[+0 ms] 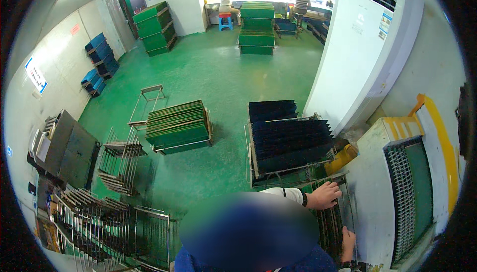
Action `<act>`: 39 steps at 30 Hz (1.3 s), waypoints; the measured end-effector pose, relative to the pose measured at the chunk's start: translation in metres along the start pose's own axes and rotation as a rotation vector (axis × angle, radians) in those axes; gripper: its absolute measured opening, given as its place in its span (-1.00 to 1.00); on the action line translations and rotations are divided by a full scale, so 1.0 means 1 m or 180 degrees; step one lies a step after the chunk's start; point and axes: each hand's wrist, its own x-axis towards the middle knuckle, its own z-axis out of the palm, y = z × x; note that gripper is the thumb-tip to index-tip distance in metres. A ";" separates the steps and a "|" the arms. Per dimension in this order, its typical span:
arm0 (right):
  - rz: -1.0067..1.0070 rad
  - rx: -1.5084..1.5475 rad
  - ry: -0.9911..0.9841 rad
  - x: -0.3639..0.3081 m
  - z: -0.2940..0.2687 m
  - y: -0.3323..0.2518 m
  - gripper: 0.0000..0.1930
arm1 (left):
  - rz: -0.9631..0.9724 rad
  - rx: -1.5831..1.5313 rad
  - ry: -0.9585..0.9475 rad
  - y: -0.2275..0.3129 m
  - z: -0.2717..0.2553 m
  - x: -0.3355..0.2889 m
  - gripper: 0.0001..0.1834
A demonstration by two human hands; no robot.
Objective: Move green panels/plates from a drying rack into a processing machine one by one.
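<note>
A metal rack of dark thin panels (329, 222) stands at the lower right, beside a pale cabinet. My left hand (325, 196), below a white sleeve and a dark wristband, reaches across to the far end of the panels. Its fingers bend over the edge of a dark panel near the rack's top rail (334, 178). Toward the near end, my right hand (348, 242) closes at the side of the same panels, thumb side up. Part of its grip is hidden. A blurred patch covers the lower middle, above blue clothing (308, 262).
Beyond the rack stands a frame of black panels (290, 145). A frame of green panels (179, 127) is left of it. Bare metal racks (94, 222) crowd the lower left. A tall white air conditioner (355, 48) rises at right; green stacks (256, 28) and seated people are far back.
</note>
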 end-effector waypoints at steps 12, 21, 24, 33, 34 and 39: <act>-0.0709 -0.0591 0.0676 0.013 0.007 0.021 -0.41 | 0.0085 0.0028 0.0310 -0.003 0.010 0.000 -0.61; -0.0459 -0.0760 0.0192 0.021 -0.004 0.016 -0.38 | 0.0010 0.0109 0.0097 0.003 0.001 0.007 -0.64; -0.0437 -0.0946 0.0202 0.025 -0.001 0.023 -0.39 | -0.0058 0.0078 -0.0159 0.005 -0.004 0.010 -0.60; -0.0279 -0.0951 0.0280 0.024 0.000 -0.003 -0.46 | 0.0027 0.0040 0.0011 -0.004 0.003 0.013 -0.66; -0.0135 -0.0945 0.0229 0.027 -0.001 -0.004 -0.48 | 0.0001 0.0052 -0.0027 -0.004 0.003 0.014 -0.66; -0.0081 -0.1332 0.0430 0.030 0.002 -0.005 -0.54 | -0.0026 0.0099 -0.0109 -0.006 0.006 0.020 -0.65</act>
